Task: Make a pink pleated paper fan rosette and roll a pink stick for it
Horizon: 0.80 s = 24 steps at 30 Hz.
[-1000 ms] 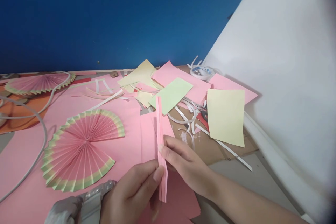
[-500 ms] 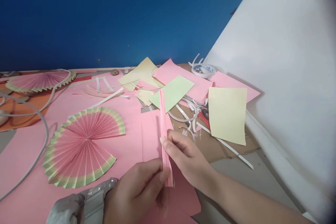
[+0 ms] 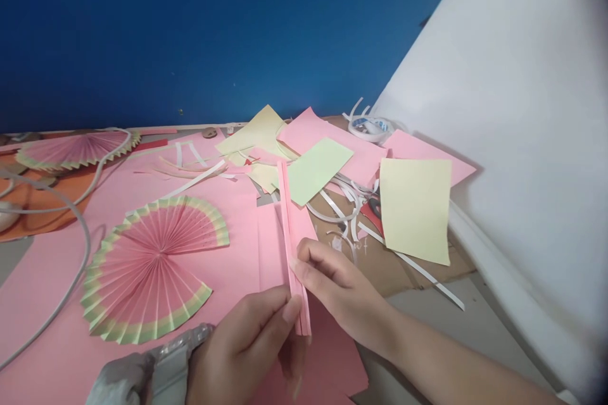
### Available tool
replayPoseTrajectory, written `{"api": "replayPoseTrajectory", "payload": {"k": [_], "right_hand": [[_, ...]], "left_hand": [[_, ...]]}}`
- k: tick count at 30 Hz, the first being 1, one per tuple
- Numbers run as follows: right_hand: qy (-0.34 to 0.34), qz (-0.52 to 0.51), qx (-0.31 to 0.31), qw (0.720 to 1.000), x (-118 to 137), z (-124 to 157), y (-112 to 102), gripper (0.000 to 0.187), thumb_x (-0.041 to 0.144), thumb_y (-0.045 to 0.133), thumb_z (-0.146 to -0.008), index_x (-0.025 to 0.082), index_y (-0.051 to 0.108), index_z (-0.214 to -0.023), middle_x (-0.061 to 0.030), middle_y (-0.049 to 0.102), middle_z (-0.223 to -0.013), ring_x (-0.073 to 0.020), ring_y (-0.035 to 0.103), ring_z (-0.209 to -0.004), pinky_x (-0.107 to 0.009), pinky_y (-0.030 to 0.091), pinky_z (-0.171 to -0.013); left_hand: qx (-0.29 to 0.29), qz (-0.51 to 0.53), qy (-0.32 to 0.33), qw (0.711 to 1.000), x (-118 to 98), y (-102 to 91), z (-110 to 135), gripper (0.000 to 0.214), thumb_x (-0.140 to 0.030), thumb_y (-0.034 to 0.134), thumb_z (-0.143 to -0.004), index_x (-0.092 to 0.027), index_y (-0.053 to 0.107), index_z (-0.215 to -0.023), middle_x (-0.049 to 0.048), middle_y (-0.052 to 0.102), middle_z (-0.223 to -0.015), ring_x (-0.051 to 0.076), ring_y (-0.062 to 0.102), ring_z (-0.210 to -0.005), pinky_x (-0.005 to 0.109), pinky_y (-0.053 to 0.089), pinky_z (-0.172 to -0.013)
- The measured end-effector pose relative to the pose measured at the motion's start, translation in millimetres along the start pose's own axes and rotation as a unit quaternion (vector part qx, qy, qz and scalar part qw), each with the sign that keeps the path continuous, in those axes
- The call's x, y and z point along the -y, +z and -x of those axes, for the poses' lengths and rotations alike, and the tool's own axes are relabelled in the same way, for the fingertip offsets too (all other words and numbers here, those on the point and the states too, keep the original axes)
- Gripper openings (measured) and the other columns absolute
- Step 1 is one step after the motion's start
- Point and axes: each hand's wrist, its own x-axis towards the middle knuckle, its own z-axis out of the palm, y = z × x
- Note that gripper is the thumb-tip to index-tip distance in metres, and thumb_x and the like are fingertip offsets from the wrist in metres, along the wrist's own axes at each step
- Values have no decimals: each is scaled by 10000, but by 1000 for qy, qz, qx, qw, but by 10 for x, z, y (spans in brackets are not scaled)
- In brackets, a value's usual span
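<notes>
A narrow strip of accordion-pleated pink paper (image 3: 289, 228) stands on edge over a flat pink sheet (image 3: 272, 247). My left hand (image 3: 247, 348) pinches the strip's near end between thumb and fingers. My right hand (image 3: 339, 291) grips the strip from the right side, fingers curled against its folds. A finished pink pleated fan with a green-yellow rim (image 3: 152, 262) lies to the left of my hands. A silvery sleeve (image 3: 142, 373) covers my left wrist.
Loose yellow (image 3: 415, 209), light green (image 3: 318, 171) and pink (image 3: 332, 145) sheets lie beyond my hands among white paper strips. A tape roll (image 3: 368, 128) sits at the back. A second fan (image 3: 76, 149) and a white cable (image 3: 71, 215) lie left. A white board (image 3: 517, 139) leans at right.
The pleated strip's far end has swung slightly left and my fingers have shifted along it; both hands keep their hold.
</notes>
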Motion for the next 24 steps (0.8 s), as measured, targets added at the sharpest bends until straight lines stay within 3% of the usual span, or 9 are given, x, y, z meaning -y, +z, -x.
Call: {"api": "replayPoseTrajectory", "payload": {"k": [7,13,20,24], "right_hand": [[-5,-21,14,1000,-4,-4,30,271,245,536,-880,199,369,-672,71,311,-623,-91,273,-577,-224,259,-543],[-17,-52,23,998,-34,23,39,277,286,528,-894,202,376,-679,55,385,-663,-91,323,-580,-229,278,-540],[-64,-45,-57,995,-81,-7,16,281,323,494,-921,205,383,-691,68,289,-612,-91,260,-543,-224,249,-505],[-29,-91,5,995,-48,-7,-10,340,421,398,-948,207,355,-688,70,254,-600,-94,231,-523,-234,231,-486]], "left_hand": [[-16,-64,-9,998,77,-2,40,393,-451,375,-914,-214,506,-630,-23,567,-500,140,574,-556,238,458,-679],[-41,-39,10,998,104,0,63,303,-436,452,-888,-221,535,-692,-31,587,-516,131,574,-536,228,467,-682],[40,-14,17,999,0,-34,8,427,-493,363,-907,-203,475,-614,-22,532,-506,118,531,-519,215,461,-606],[18,-23,21,999,10,-57,19,411,-454,340,-929,-203,473,-632,-30,513,-510,115,525,-537,217,448,-645]]}}
